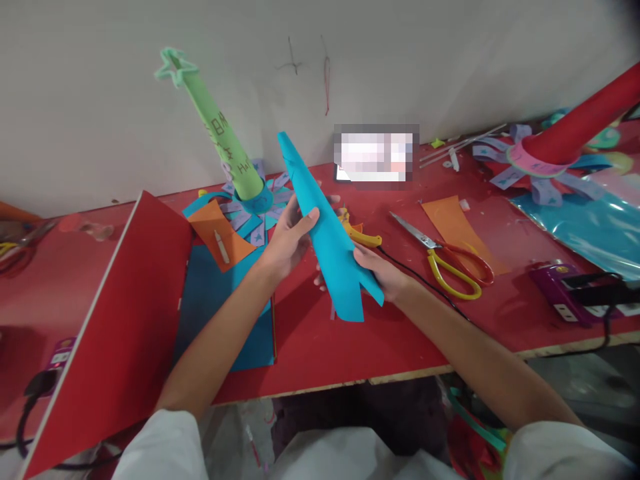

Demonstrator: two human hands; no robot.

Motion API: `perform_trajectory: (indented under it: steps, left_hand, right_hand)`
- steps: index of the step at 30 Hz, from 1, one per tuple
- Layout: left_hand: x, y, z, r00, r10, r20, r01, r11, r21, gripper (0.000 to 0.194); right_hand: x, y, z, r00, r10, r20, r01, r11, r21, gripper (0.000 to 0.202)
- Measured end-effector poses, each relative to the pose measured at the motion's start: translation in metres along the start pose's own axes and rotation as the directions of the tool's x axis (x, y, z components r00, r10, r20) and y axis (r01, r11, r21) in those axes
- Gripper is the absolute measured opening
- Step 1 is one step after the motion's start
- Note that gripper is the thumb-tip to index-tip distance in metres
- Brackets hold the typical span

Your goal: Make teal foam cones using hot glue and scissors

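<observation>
Blue paper cone [327,240], one piece, rolled into a taper, sits at frame centre above the red table [320,347], its tip pointing toward the upper left and its wide, jagged end lowest. Left hand [290,240] is closed around the cone's middle, thumb laid across the front of the paper. Right hand [383,270] grips the wide lower end, fingers curled behind it and thumb on the front.

Lower left of the frame: one large red card sheet [125,327], tilted. Just beyond it, one dark blue sheet [220,300] lies flat on the table, with one orange paper piece [215,233] at its far end.

Right of centre: one pair of scissors [445,257] with red and yellow handles, blades shut, resting partly on a second orange piece [450,220]. One yellow glue gun [360,233] lies just behind the cone. One purple power strip [575,293] lies at the right edge.

Farther back, upper left: one green paper cone [220,137] topped with a star, standing tilted on a ring of paper strips. Upper right: one red paper cone [585,123], likewise on a ring of strips.
</observation>
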State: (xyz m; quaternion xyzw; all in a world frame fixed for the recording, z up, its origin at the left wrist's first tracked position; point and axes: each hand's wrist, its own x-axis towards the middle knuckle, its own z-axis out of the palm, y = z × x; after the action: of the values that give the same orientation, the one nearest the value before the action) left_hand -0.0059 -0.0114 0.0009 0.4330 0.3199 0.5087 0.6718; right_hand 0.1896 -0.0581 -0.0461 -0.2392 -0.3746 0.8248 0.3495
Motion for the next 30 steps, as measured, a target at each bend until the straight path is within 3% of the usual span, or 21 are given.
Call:
perform_trajectory:
  steps: [4,8,14,20,26,30]
  left_hand:
    - [0.003,-0.004,-0.001,1.000,-0.003,0.022,0.003,1.000,-0.015,0.056]
    - [0.004,-0.006,-0.001,1.000,-0.008,-0.012,0.008,1.000,-0.014,0.051]
    - [0.005,-0.008,-0.004,0.999,0.002,-0.041,-0.001,0.999,0.046,0.053]
    - [0.004,-0.011,-0.003,0.999,0.006,0.037,-0.010,0.995,0.100,0.058]
    - [-0.002,-0.014,0.001,0.990,-0.100,0.101,0.086,0.987,0.139,0.054]
    - [-0.002,-0.013,0.000,0.998,-0.062,0.033,0.056,0.987,0.153,0.048]
  right_hand:
    - [0.003,0.000,-0.001,0.999,0.009,-0.031,-0.008,1.000,0.024,0.088]
    - [0.005,0.000,-0.006,0.994,0.033,-0.109,-0.031,0.999,0.016,0.082]
    - [0.004,0.002,-0.005,0.999,-0.009,-0.042,0.010,1.000,0.023,0.079]
    - [0.004,0.001,-0.005,0.998,0.006,-0.062,-0.005,1.000,0.009,0.070]
    - [0.003,-0.003,-0.004,0.999,-0.001,-0.038,0.001,1.000,-0.005,0.060]
    - [0.004,-0.001,-0.005,1.000,0.006,-0.031,-0.006,1.000,-0.013,0.067]
